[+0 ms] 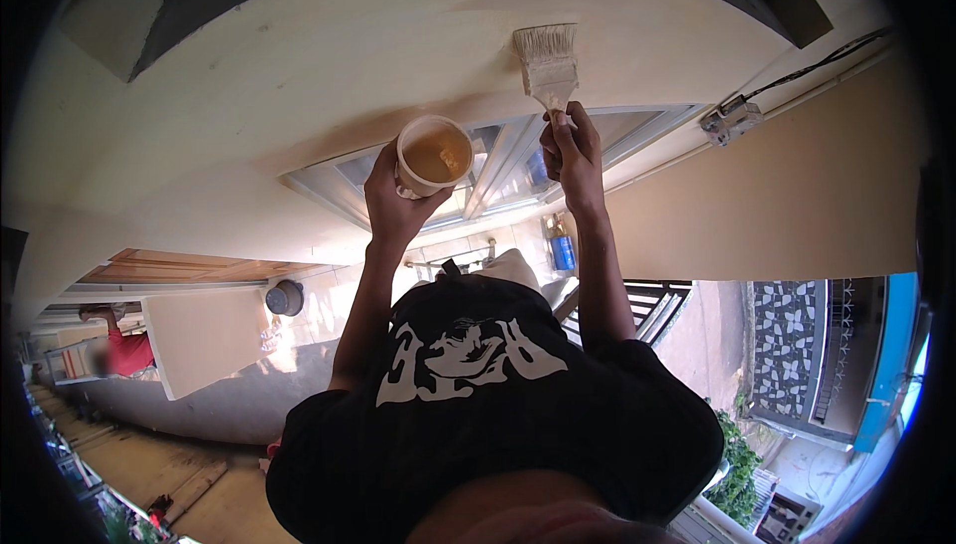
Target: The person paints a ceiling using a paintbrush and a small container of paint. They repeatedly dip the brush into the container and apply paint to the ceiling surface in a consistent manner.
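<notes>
My left hand (396,196) grips a round plastic tub (431,154) of tan, paint-like liquid with a pale lump at its surface. Up and to the right of it, my right hand (571,156) is closed round the handle of a wide, paint-crusted brush (546,61). The brush's bristles are against or very near the cream wall (349,36); I cannot tell if they touch. Behind both hands is a window (478,176) with pale frames.
An electrical box with cables (730,124) is at right. Below are a tiled ledge (349,295), a blue container (561,250), a dark bucket (284,297) and a railing (657,310). Another person in red (129,350) is at far left. A street (717,345) shows at lower right.
</notes>
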`<state>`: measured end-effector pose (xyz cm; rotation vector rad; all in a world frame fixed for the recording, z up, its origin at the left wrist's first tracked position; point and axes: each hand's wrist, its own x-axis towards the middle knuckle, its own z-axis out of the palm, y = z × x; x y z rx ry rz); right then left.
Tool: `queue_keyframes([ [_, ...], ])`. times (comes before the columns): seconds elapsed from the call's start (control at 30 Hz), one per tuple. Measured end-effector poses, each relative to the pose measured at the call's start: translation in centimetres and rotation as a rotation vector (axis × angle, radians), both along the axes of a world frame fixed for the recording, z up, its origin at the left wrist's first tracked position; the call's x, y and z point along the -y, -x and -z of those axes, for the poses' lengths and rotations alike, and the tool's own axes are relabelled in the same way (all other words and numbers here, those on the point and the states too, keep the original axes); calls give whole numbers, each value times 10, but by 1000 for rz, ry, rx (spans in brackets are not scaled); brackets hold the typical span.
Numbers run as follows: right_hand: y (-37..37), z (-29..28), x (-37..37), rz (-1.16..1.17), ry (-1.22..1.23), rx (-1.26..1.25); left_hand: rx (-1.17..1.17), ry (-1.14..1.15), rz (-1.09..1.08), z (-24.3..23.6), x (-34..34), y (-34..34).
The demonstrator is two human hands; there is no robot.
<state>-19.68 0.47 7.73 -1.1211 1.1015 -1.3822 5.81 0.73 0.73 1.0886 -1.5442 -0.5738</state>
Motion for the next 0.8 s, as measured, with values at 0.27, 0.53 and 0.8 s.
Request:
queue_keyframes([
  [0.27,-8,69,-56,63,-408,137,-30,-103,-60,24,-19,-24],
  [0.53,26,-93,-29,-94,-253,258,-76,-187,-66,28,-25,-23],
  [0.8,19,-67,-13,54,-70,-47,-59,-216,-68,33,-39,-20],
])
